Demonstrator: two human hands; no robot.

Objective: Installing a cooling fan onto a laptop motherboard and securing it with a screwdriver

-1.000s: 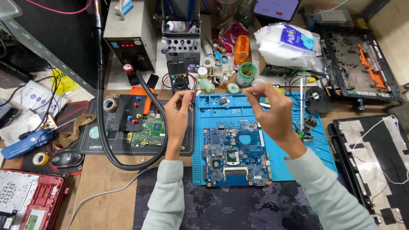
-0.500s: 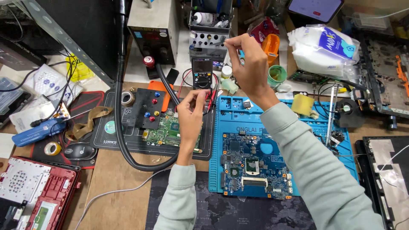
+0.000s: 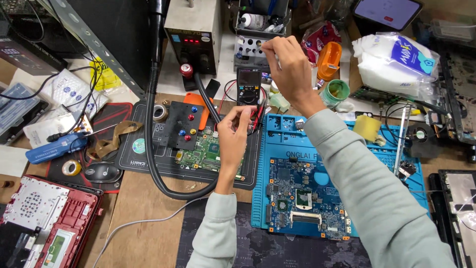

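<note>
since the earlier frames, both hands have left the blue mat: the right hand (image 3: 290, 69) has risen toward the back of the bench, and the left hand (image 3: 234, 130) has shifted to the leads beside the multimeter (image 3: 248, 85). right fingers are pinched narrow around something small and pale, too small to make out, held up in front of the grey rack (image 3: 250, 45) at the rear. left fingers are curled, with the tips closed on the red and black probe leads (image 3: 256, 118) just below the multimeter; how firmly they are held cannot be told. the multimeter stands upright behind the mat's far left corner, its dark screen facing the camera. under the left wrist lies a green board (image 3: 202, 154) on a black mat (image 3: 148, 159), next to a black plate (image 3: 182, 124) with coloured knobs. a blue motherboard (image 3: 297, 196) rests on the blue mat (image 3: 377, 159), well apart from both hands. a black hose (image 3: 154, 149) loops from the station (image 3: 194, 34) down around the black mat. a green cup (image 3: 335, 92) and an orange bottle (image 3: 329, 60) sit just right of the right forearm, a white bag (image 3: 391, 62) beyond them. a mouse (image 3: 101, 172) and a red laptop shell (image 3: 47, 221) lie at the left.
</note>
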